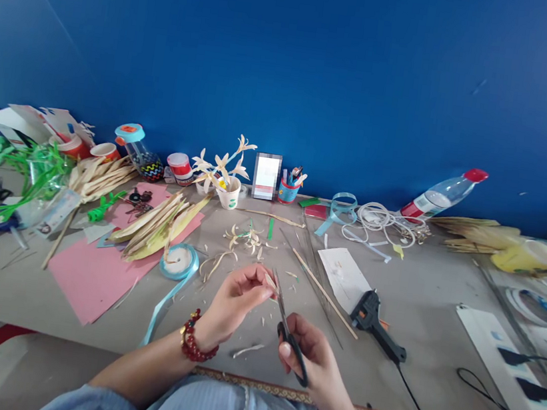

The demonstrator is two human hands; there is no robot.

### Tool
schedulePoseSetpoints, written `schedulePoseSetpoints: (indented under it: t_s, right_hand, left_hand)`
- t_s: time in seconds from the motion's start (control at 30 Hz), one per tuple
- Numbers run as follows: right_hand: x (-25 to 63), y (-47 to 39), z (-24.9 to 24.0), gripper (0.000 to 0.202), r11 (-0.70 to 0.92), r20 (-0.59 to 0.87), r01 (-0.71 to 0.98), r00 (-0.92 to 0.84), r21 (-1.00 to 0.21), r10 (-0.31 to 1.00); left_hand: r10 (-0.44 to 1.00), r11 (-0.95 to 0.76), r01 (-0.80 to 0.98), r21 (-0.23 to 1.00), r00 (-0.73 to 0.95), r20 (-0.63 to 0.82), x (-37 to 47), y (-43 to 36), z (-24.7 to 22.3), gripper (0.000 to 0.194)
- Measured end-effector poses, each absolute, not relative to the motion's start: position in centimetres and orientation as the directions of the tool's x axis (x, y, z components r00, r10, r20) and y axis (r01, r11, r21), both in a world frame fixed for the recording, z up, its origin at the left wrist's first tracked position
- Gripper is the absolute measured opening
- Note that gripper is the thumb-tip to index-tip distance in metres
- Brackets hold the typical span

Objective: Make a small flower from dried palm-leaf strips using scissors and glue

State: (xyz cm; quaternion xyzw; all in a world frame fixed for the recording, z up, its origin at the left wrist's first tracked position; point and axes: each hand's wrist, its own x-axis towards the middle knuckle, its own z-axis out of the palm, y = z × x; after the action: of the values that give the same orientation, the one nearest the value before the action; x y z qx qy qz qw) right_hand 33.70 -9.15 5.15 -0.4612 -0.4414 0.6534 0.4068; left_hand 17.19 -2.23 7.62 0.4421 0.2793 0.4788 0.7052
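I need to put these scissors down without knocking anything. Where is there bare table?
Bare grey table lies between the black glue gun and the white power strip. Smaller gap: front edge below the pink paper sheet. The back row near the white flower cup is crowded.

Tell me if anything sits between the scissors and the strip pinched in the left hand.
Nothing visible does. The right hand holds the scissors with the blade tips right at the pale strip pinched by the left hand. Scraps lie on the table below.
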Motion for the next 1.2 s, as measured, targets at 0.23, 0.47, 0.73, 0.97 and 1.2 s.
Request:
schedulePoseSetpoints:
  t_s: [0.23, 0.47, 0.73, 0.97, 1.2]
  right_hand:
    - [33.7, -9.3, 4.9, 0.056, -0.298, -0.263, -0.133, -0.231, -0.945, 0.937]
    - [34.0, -9.6, 4.7, 0.051, -0.277, -0.253, -0.145, -0.161, -0.950, 0.954]
    - [36.9, -9.9, 3.7, 0.037, -0.198, -0.184, 0.546, 0.082, -0.814, 0.980]
    - [39.0, -11.0, 2.6, 0.025, -0.140, 0.004, 0.883, 0.159, -0.447, 0.987]
    - [40.0, -10.3, 2.3, 0.016, -0.054, 0.025, 0.954, 0.064, -0.294, 0.998]
  left_hand:
    - [0.929, 0.166, -0.404, 0.900, 0.370, -0.005, 17.2, -2.2, 8.1, 0.010]
    - [0.923, 0.158, -0.381, 0.911, 0.385, 0.001, 17.2, -2.3, 8.1, 0.013]
    - [0.922, 0.152, -0.386, 0.910, 0.386, 0.009, 16.8, -2.4, 7.7, 0.014]
    - [0.916, 0.186, -0.384, 0.904, 0.400, -0.018, 16.8, -2.3, 7.4, 0.013]
    - [0.932, 0.172, -0.308, 0.936, 0.358, -0.053, 16.7, -2.5, 7.5, 0.013]
